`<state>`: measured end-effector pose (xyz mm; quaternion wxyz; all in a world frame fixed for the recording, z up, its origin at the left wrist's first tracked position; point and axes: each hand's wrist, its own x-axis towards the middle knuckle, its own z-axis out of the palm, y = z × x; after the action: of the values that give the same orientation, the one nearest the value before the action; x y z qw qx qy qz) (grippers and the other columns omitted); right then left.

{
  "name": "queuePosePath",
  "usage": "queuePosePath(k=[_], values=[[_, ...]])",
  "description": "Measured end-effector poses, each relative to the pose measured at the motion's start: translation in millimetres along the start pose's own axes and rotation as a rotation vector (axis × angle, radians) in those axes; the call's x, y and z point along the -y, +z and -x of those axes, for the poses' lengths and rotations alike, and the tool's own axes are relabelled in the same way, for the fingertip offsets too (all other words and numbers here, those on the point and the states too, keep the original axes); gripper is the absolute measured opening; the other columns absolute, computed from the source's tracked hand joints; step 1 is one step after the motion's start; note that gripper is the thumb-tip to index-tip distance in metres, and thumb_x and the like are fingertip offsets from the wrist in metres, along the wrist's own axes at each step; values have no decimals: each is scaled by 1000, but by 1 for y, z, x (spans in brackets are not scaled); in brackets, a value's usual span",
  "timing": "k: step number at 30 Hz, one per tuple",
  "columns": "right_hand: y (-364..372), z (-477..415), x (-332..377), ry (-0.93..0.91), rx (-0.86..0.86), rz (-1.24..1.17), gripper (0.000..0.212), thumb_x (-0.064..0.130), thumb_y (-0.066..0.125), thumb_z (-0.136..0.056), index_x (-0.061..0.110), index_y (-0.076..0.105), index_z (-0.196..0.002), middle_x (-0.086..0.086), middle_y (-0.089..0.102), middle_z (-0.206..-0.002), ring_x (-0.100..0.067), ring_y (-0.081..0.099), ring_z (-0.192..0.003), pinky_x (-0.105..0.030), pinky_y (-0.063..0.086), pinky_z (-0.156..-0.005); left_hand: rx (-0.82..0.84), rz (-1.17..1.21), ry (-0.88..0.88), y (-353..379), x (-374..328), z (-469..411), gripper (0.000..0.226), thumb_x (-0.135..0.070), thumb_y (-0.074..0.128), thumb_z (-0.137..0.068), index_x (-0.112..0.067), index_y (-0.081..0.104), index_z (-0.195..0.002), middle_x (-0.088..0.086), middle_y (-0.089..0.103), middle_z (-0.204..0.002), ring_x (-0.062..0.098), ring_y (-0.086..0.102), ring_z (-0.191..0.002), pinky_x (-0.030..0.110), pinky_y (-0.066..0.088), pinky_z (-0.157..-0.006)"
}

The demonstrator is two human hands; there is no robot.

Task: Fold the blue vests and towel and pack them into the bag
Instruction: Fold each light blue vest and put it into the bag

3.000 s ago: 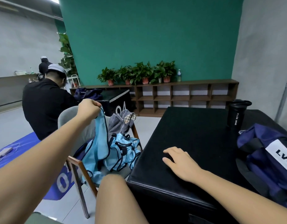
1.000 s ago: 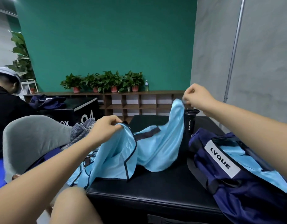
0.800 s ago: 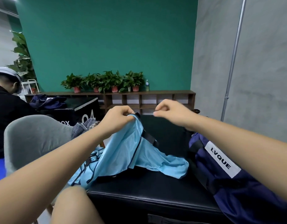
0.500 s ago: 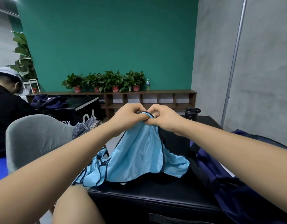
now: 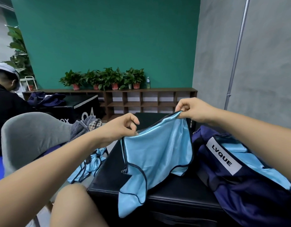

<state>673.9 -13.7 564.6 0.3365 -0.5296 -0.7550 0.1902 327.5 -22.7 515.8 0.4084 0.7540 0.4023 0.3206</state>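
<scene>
A row of potted plants (image 5: 105,77) and a water bottle (image 5: 148,82) stand on a low wooden shelf (image 5: 141,103) against the green wall (image 5: 108,38). A grey chair (image 5: 26,135) sits left, near a person in black (image 5: 3,105)

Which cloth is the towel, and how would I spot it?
Find the grey chair left of the black table. Heaped on it, beyond the shiny blue vests, is the towel. It alone is dull grey-striped with a plaid patch.
</scene>
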Motion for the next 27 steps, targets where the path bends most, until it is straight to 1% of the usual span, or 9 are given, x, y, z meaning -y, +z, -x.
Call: queuePosePath(k=[2, 6, 10, 12, 17, 20, 22, 24, 27], values=[[-10, -1, -8, 17, -15, 40, 14, 9, 85, -86, 16, 74, -91, 2, 69, -73, -12, 58, -69, -33, 45, -73, -37, -50, -6, -7, -2, 2, 38, -6, 78, -91, -19, 59, -121, -2, 63, -92, 14, 46, -69, 34, 31, -62], [-26, 1, -23, 56, -60, 161, 14, 15, 87, -86, 19, 74, -90, -7, 75, -84, -14, 63, -72, -35, 51, -75, -117, -28, -12, -22, -7, 3, 37, -2, 76, -94, -17, 60, -124, 0, 64, -94, 15, 52, -72, 32, 37, -62], [-21, 3, -27, 136, 26, 336, 16, 15, 82, -87, 25, 72, -95, 1, 74, -91, -17, 67, -81, -33, 53, -75, -173, 14, 14, -33, -18, -1, 35, -1, 76, -93, -13, 63, -122, 3, 67, -95, 22, 58, -84, 36, 45, -71], [-10, 4, -19, 131, 103, 370, 25, 13, 78, -86, 30, 71, -102, 6, 74, -97, -17, 71, -92, -34, 58, -82, -178, 3, 40, -35, -27, -5, 32, -3, 78, -91, -14, 66, -119, 5, 70, -95, 23, 62, -86, 40, 46, -77], [27, 12, 30, 26, 311, -12, 41, 17, 81, -89, 34, 69, -124, 12, 74, -122, -5, 68, -117, -30, 51, -105, -149, -35, 76, -14, -56, -16, 26, -17, 84, -89, -21, 72, -112, 2, 67, -89, 12, 61, -78, 28, 48, -70], [49, 16, 57, -7, 367, -250, 39, 32, 81, -93, 30, 67, -130, 17, 73, -124, -4, 63, -122, -32, 47, -107, -120, -50, 103, 1, -67, -23, 23, -25, 85, -88, -24, 74, -108, 4, 64, -85, 19, 56, -79, 39, 44, -76], [61, 13, 64, -22, 350, -342, 43, 37, 80, -94, 26, 68, -134, 20, 74, -116, -3, 65, -116, -29, 47, -101, -100, -63, 128, 8, -73, -25, 20, -27, 83, -91, -22, 74, -108, 5, 65, -83, 20, 57, -78, 38, 45, -76], [67, 10, 64, -31, 333, -372, 45, 41, 80, -95, 18, 70, -132, 12, 75, -119, -7, 67, -113, -29, 45, -101, -94, -76, 144, 12, -77, -24, 18, -28, 81, -94, -20, 74, -108, 5, 64, -80, 18, 57, -73, 32, 47, -70], [61, 9, 57, -57, 344, -381, 48, 45, 80, -93, 0, 66, -103, 0, 65, -94, -15, 58, -89, -34, 43, -89, -111, -119, 142, 10, -74, -21, 17, -30, 81, -94, -20, 74, -107, -4, 57, -71, 11, 51, -65, 27, 43, -64]])
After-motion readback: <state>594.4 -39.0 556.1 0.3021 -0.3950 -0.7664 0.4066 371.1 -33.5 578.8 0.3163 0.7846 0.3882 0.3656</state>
